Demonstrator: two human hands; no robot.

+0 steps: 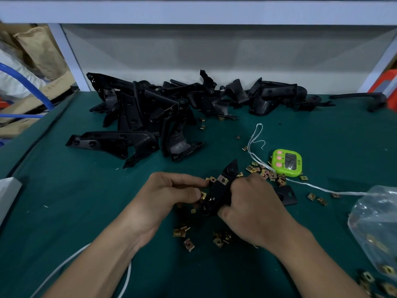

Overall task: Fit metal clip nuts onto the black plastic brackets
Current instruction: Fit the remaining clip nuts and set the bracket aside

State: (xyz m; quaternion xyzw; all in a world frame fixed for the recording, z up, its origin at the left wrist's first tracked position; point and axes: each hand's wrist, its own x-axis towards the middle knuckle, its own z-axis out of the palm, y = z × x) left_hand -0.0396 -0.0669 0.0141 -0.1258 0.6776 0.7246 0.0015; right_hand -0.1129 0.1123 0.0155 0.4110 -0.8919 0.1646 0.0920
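One black bracket point(219, 195) is held, with three clip nuts point(222, 180) showing on it. The pile of brackets point(139, 108) at the back of the counter point(86, 211) holds perhaps fifteen, too tangled to count surely. Loose nuts point(266, 173): several dozen. One green timer point(286, 162), one clear bag point(373, 222), one white string point(255, 136), one white cable point(64, 265).

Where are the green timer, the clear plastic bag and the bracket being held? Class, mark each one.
green timer point(290, 161), head view, on its dark display.
clear plastic bag point(373, 218), head view, on its crumpled side.
held bracket point(220, 191), head view, on its bare middle strip.
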